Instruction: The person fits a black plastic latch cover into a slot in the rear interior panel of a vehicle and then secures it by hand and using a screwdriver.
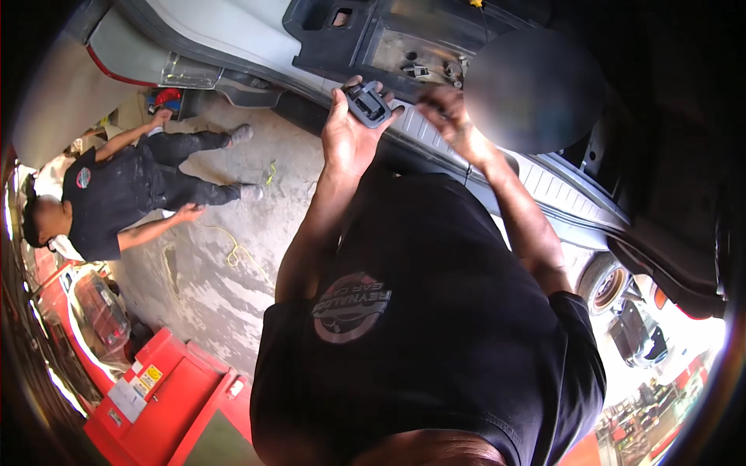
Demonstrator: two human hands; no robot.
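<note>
In my left hand [350, 144] lies a small dark grey plastic trim piece [368, 104], roughly rectangular with a recessed opening in its middle. My thumb and fingers close round its edges, in front of the car's sill. To its right, my right hand [458, 128] is raised over the sill, a short way from the trim piece. Motion smears its darkened fingers, so whether they hold anything cannot be made out. Beyond the hands, a bare opening in the car's interior panel [326, 35] shows small metal parts [417, 71].
The white car body [249, 31] curves along the top, its ribbed sill [544, 182] running right. A co-worker [116, 190] in dark clothes stands at left. A red cabinet [167, 396] is lower left, a yellow cord [237, 252] on the floor, a wheel [604, 286] at right.
</note>
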